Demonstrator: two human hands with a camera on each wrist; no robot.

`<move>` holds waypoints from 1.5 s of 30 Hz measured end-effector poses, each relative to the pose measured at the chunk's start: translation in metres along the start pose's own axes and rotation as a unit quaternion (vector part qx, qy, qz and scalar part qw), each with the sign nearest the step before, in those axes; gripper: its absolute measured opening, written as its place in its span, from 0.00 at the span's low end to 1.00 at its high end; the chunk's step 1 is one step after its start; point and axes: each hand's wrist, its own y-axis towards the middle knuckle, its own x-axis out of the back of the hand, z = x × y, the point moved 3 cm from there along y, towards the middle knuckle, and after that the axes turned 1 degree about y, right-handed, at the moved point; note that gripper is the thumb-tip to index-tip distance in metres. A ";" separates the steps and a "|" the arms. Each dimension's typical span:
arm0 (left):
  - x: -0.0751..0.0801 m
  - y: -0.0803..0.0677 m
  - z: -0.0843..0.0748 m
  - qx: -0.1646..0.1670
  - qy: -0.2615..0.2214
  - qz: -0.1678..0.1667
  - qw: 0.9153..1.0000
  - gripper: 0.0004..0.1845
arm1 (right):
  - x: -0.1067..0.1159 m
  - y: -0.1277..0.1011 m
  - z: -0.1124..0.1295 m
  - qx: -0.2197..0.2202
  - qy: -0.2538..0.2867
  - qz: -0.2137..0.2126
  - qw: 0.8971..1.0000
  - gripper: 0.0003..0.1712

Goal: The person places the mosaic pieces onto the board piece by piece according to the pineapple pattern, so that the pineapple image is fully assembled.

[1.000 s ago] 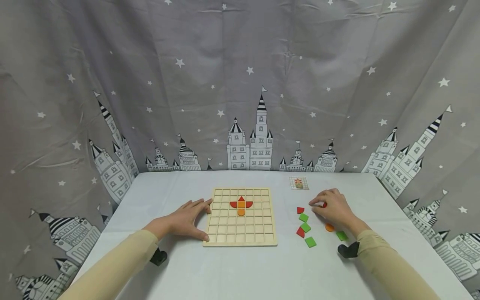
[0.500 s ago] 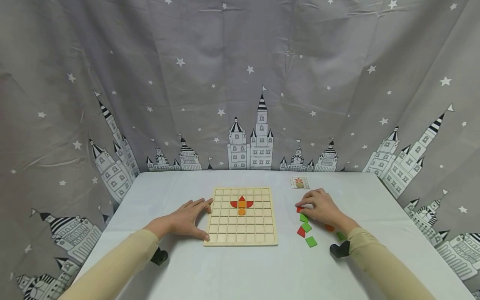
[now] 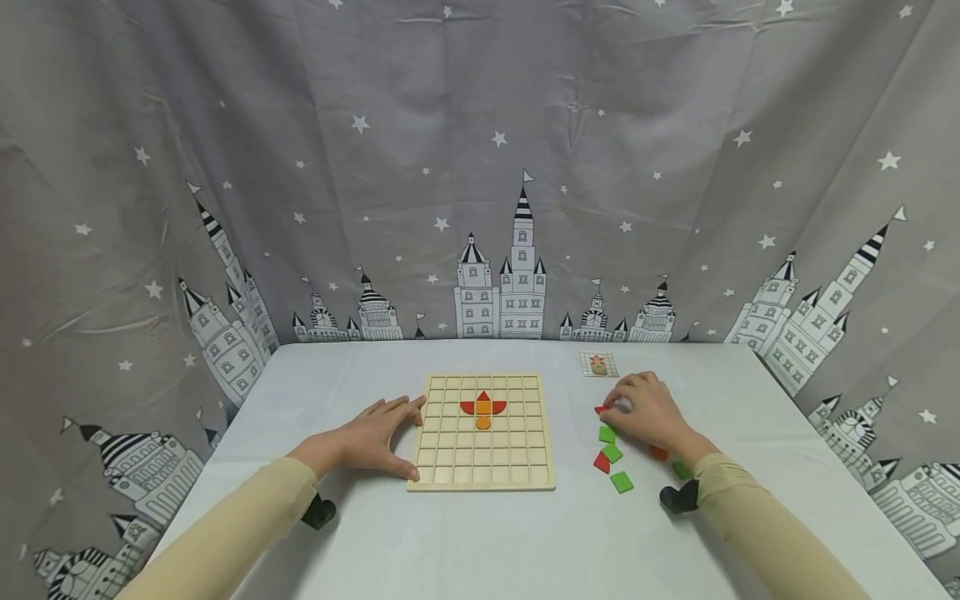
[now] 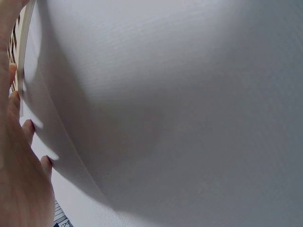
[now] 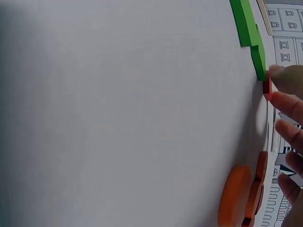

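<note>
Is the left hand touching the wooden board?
Touching. The head view shows the left hand flat on the table, its thumb and fingertips against the left edge of the wooden grid board.

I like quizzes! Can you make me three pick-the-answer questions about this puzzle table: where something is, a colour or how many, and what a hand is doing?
1. Where is the little picture card?
A. beyond the right hand
B. on the wooden board
C. under the left hand

2. What colour is the piece at the right hand's fingertips?
A. blue
B. red
C. yellow

3. How is the left hand?
A. in a fist
B. lifted high
C. flat against the board edge

Answers: 1 A, the card lies farther back; 2 B, the red piece shows there; 3 C, fingers lie straight.
</note>
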 end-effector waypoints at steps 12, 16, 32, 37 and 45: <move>-0.001 0.000 0.002 0.000 -0.005 0.000 1.000 0.44 | 0.001 -0.001 0.002 0.025 0.015 -0.007 1.000 0.10; -0.001 -0.001 0.001 -0.001 -0.009 0.000 1.000 0.43 | 0.001 0.000 0.004 0.042 0.021 0.004 0.999 0.16; -0.001 0.000 0.000 -0.008 0.000 -0.006 1.000 0.43 | 0.001 -0.002 -0.001 0.031 0.034 -0.002 0.999 0.04; 0.001 -0.001 -0.001 -0.014 -0.001 -0.008 1.000 0.44 | 0.001 -0.003 0.000 0.016 0.027 -0.005 0.999 0.06; 0.001 -0.001 -0.002 -0.010 -0.002 -0.004 1.000 0.44 | 0.002 -0.003 0.000 0.024 0.028 0.001 0.999 0.15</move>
